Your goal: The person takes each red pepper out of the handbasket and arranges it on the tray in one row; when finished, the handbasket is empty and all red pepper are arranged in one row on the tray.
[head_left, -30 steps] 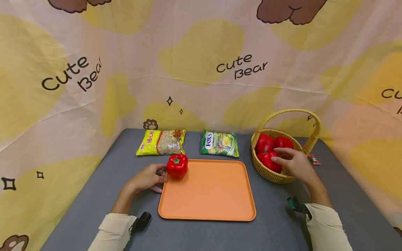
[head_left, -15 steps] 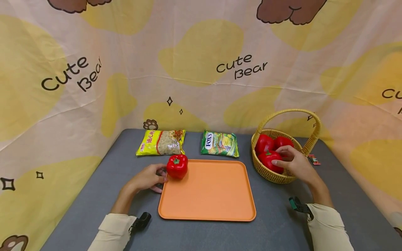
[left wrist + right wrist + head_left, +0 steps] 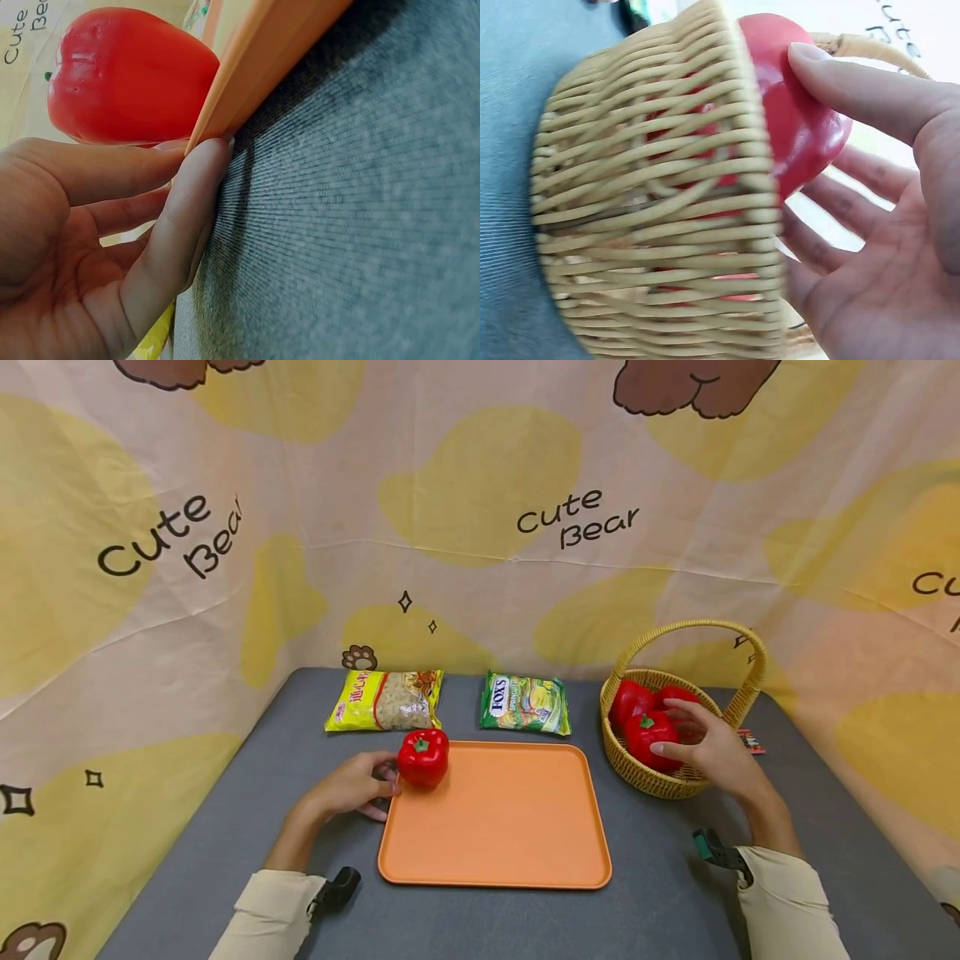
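Note:
My left hand (image 3: 354, 786) pinches the left rim of an orange tray (image 3: 495, 827) between thumb and finger, seen closely in the left wrist view. A glossy red bell pepper (image 3: 423, 762) with a green stem stands on the tray's upper left corner, beside that hand. At the right, my right hand (image 3: 716, 752) reaches into a wicker basket (image 3: 652, 787) and grips another red bell pepper (image 3: 799, 112), thumb on its near side and fingers curled behind it. Two more red fruits or vegetables (image 3: 632, 700) lie behind it in the basket, partly covered.
A yellow bag of pasta-like pieces (image 3: 386, 700) and a green FOX'S candy packet (image 3: 525, 703) lie behind the tray. A small red packet (image 3: 751, 742) lies right of the basket. The basket's tall handle (image 3: 697, 625) arches over its contents. A printed cloth hangs behind the table.
My right hand has shifted slightly right, its fingers going further behind the front pepper in the basket. That pepper has tipped more upright and moved a little right. The left hand is still.

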Action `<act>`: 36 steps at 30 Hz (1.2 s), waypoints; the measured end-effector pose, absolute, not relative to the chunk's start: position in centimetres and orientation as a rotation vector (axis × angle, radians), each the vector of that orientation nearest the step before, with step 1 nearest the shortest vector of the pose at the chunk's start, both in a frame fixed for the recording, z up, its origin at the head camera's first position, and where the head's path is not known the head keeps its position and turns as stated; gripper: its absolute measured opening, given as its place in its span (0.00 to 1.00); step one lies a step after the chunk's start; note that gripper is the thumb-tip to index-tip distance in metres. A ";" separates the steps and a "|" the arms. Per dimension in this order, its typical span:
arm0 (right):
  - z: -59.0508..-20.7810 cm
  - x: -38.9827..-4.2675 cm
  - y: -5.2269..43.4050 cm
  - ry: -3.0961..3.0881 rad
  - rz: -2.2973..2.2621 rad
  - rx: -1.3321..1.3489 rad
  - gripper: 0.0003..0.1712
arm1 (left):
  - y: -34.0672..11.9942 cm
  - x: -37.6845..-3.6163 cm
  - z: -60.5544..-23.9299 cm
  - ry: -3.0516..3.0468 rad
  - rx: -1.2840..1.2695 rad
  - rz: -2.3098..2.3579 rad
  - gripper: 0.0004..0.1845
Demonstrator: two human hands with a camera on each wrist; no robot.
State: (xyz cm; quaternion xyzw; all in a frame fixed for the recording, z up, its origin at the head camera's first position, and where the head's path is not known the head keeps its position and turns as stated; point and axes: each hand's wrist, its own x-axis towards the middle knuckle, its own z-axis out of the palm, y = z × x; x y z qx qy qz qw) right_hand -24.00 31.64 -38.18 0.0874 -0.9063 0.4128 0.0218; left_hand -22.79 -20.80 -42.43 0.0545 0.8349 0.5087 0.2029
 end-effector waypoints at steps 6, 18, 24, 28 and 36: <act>-36.2 -22.9 30.8 -2.764 1.247 0.295 0.40 | -20.8 -22.8 -42.4 2.318 0.155 1.431 0.29; -33.8 -21.5 28.4 -2.733 1.288 0.426 0.43 | -20.8 -22.8 -42.4 2.314 0.147 1.436 0.30; -34.3 -21.8 27.2 -2.686 1.276 0.511 0.41 | -20.9 -22.9 -42.6 2.319 0.137 1.430 0.29; -34.8 -22.2 26.3 -2.679 1.270 0.546 0.40 | -20.9 -22.9 -42.7 2.315 0.133 1.434 0.29; -36.1 -22.9 24.1 -2.726 1.261 0.569 0.44 | -20.9 -22.8 -42.5 2.313 0.154 1.447 0.29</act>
